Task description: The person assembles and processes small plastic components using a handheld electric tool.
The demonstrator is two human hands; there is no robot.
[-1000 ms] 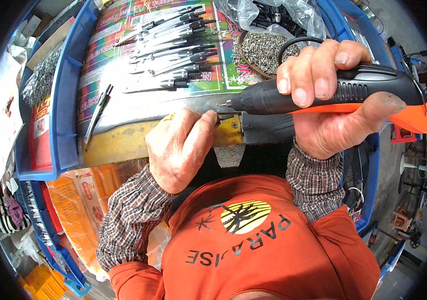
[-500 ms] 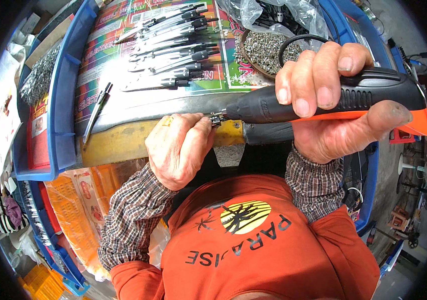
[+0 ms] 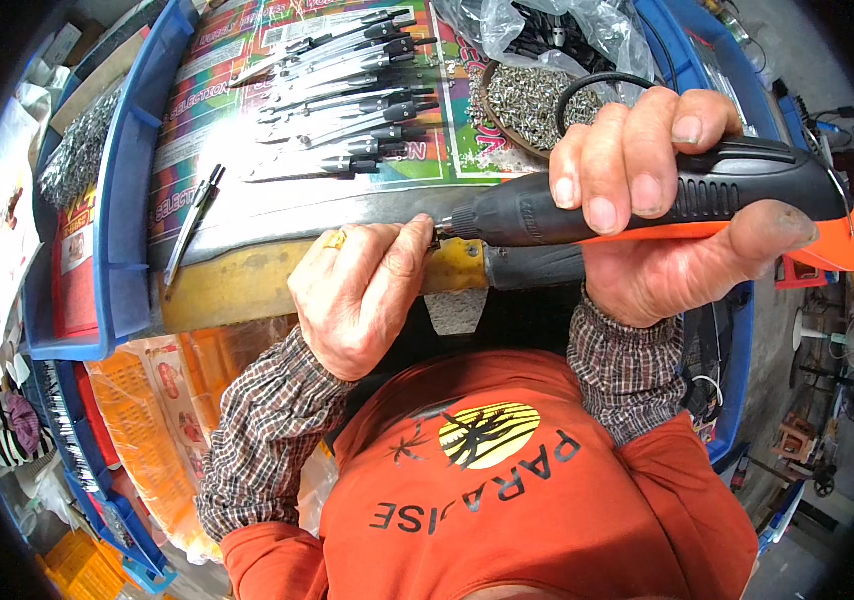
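My right hand (image 3: 637, 225) is wrapped round a black and orange electric screwdriver (image 3: 512, 212), held level with its bit toward the left. My left hand (image 3: 355, 295) pinches a small black and metal part (image 3: 438, 236) at the bench's yellow front edge (image 3: 247, 285). The bit meets this part at my left fingertips, which mostly hide it. Beyond my hands lies a row of slim silver pieces with black ends (image 3: 347, 105). One similar slim piece (image 3: 194, 225) lies apart, left of my left hand.
A round dish of small metal screws (image 3: 532, 95) stands behind the screwdriver, with some spilled beside it. Near it is a clear plastic bag (image 3: 487, 25) with black parts. A blue bin (image 3: 127, 200) borders the bench at left, and a black cable loop (image 3: 587, 85) hangs behind my right hand.
My left fingers have shifted slightly up and right, covering more of the small part. The screwdriver in my right hand has moved a very little to the left.
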